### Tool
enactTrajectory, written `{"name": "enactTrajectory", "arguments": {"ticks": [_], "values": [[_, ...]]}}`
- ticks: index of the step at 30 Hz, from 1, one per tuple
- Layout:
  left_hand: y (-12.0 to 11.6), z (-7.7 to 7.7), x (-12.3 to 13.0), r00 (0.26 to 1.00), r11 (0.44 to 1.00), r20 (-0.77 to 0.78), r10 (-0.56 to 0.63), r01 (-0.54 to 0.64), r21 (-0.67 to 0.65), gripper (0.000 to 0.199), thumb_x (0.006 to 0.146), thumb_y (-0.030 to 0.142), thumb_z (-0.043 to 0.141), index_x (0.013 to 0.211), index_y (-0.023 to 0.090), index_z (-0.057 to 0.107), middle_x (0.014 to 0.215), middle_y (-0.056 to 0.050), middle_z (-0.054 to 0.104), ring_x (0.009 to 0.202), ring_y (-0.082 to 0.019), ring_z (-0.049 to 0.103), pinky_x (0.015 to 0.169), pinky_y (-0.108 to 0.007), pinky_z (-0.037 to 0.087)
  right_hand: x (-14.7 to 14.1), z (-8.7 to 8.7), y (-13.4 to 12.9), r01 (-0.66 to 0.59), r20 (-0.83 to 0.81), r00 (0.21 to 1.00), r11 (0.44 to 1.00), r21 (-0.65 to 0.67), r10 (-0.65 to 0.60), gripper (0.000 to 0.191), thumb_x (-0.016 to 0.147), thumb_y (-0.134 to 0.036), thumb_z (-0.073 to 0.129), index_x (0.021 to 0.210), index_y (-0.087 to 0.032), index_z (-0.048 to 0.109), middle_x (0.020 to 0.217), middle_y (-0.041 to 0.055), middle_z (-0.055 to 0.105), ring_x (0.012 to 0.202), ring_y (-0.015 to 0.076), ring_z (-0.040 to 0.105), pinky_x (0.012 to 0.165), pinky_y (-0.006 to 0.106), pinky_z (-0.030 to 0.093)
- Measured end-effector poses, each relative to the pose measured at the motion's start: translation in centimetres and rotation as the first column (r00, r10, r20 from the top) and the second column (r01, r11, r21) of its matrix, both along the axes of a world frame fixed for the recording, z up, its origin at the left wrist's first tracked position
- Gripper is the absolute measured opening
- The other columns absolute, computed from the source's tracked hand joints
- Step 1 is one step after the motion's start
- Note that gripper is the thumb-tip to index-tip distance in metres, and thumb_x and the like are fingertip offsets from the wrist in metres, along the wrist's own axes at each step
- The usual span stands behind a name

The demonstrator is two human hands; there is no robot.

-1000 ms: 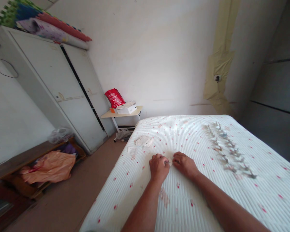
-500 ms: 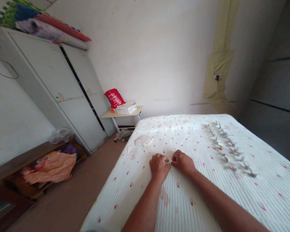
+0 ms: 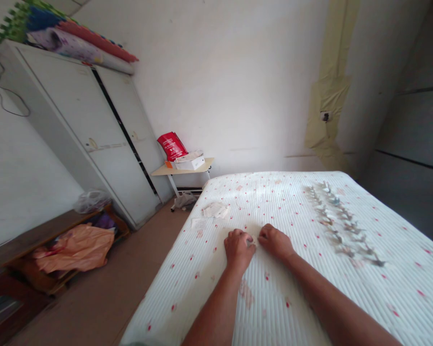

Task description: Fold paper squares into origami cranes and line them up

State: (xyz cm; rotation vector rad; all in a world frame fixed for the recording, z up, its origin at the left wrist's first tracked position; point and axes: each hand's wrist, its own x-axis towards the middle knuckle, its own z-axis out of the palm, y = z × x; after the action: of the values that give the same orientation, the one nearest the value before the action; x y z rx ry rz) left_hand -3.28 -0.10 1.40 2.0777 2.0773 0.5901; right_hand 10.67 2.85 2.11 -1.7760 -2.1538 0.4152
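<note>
Over the middle of the white quilted mattress (image 3: 252, 298), my left hand (image 3: 239, 247) has its thumb and fingers curled around a small pale piece of paper (image 3: 253, 241). My right hand (image 3: 274, 240) is just to the right, its fingers closed and bent down at the mattress; whether it holds anything is hidden. A narrow gap lies between the two hands. Printed paper pieces (image 3: 215, 210) lie in a loose pile beyond my left hand. Small folded paper figures (image 3: 334, 235) stand in rows on the right part of the mattress.
A small table (image 3: 160, 170) beyond the mattress bears a red bag (image 3: 172, 146) and a white box (image 3: 190, 164). A grey cabinet (image 3: 72, 110) stands at the left, by a low wooden bench with an orange plastic bag (image 3: 79, 247). The mattress's left edge drops to the floor.
My right hand has moved slightly right, widening the gap to my left hand. The small paper shows a little more beside my left fingers. The view has shifted slightly.
</note>
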Motion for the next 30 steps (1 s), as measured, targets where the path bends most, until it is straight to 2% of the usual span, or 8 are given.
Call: {"name": "enactTrajectory", "arguments": {"ticks": [4,12,18,30], "values": [[0.0,0.0,0.1,1.0,1.0,-0.006,-0.006,0.006,-0.003,0.017,0.07,0.035,0.06,0.084,0.027,0.063,0.099,0.0,0.056,0.1,-0.02,0.047,0.083,-0.031,0.034,-0.2,0.0,-0.2,-0.021,0.023,1.0,0.999,0.029,0.021,0.009,0.073,-0.026,0.056,0.075,-0.018,0.058,0.087,0.0019,0.058,0.071,0.0111,0.055,0.053,0.021,0.028],[0.1,-0.4,-0.1,1.0,0.999,0.004,-0.002,0.001,0.048,0.015,0.068,0.032,0.062,0.081,0.026,0.064,0.094,0.0,0.058,0.096,-0.019,0.048,0.08,-0.03,0.035,0.1,-0.4,0.4,0.002,0.01,1.0,1.0,0.019,-0.002,0.012,0.075,-0.017,0.047,0.076,-0.018,0.058,0.086,0.0017,0.058,0.071,0.0111,0.056,0.053,0.021,0.027],[0.1,-0.4,-0.1,1.0,0.999,0.015,-0.005,0.004,0.047,0.015,0.068,0.034,0.062,0.081,0.027,0.064,0.096,0.0,0.058,0.096,-0.019,0.048,0.081,-0.031,0.035,-0.3,-0.1,0.4,0.043,0.015,0.999,0.999,-0.016,-0.043,0.014,0.073,-0.032,0.055,0.076,-0.019,0.058,0.085,0.0017,0.058,0.067,0.0115,0.055,0.051,0.022,0.026],[0.0,0.2,0.1,1.0,1.0,-0.01,0.021,-0.021,-0.013,0.017,0.069,0.033,0.06,0.085,0.027,0.065,0.1,-0.001,0.058,0.1,-0.019,0.047,0.082,-0.029,0.035,0.0,-0.2,1.2,0.068,-0.016,0.997,0.995,-0.077,-0.069,0.008,0.07,-0.018,0.054,0.075,-0.019,0.06,0.085,0.0018,0.06,0.073,0.0126,0.056,0.055,0.022,0.03]]}}
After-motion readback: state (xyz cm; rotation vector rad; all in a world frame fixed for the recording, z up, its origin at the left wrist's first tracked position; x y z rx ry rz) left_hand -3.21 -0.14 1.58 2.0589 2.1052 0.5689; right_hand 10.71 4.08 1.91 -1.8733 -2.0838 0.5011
